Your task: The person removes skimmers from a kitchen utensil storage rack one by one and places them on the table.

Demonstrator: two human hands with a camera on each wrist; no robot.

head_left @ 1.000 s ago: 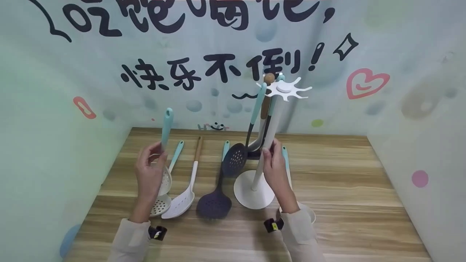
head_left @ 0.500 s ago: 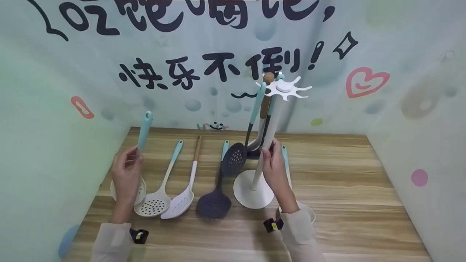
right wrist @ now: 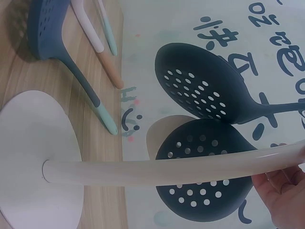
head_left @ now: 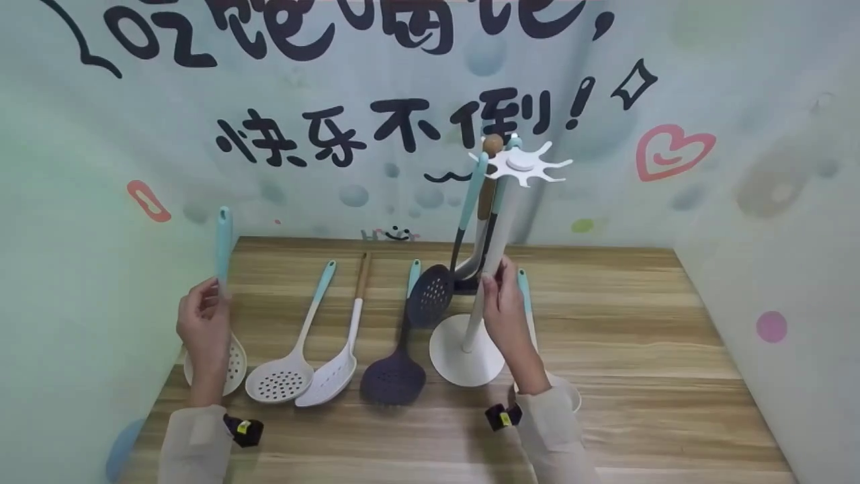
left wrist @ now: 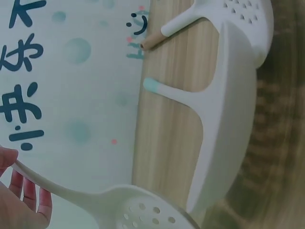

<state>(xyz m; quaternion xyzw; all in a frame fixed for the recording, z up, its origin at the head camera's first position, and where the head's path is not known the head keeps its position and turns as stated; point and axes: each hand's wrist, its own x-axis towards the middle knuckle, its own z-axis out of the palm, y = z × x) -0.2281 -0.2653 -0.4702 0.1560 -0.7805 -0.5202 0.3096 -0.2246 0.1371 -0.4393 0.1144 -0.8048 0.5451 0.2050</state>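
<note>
My left hand (head_left: 203,302) grips a white perforated skimmer (head_left: 233,363) by its teal handle and holds it nearly upright at the table's left edge. In the left wrist view its fingers (left wrist: 24,198) curl round the thin handle above the skimmer's bowl (left wrist: 143,212). My right hand (head_left: 496,286) grips the white pole (head_left: 500,242) of a utensil stand. The stand's round base (head_left: 467,363) sits on the wooden table (head_left: 638,336). A dark slotted skimmer (head_left: 430,296) and other utensils hang from its top hooks (head_left: 527,165). The right wrist view shows the pole (right wrist: 167,168) crossing two dark perforated heads (right wrist: 209,90).
A white skimmer (head_left: 279,383), a white slotted spatula (head_left: 336,376) with a wooden handle and a dark slotted spoon (head_left: 393,380) lie side by side on the table. A teal-handled white ladle (head_left: 570,393) lies behind my right wrist. Printed walls close in the left, back and right.
My left hand has carried the skimmer leftward, away from the row of utensils, to the table's left edge. My right hand has stayed on the stand's pole.
</note>
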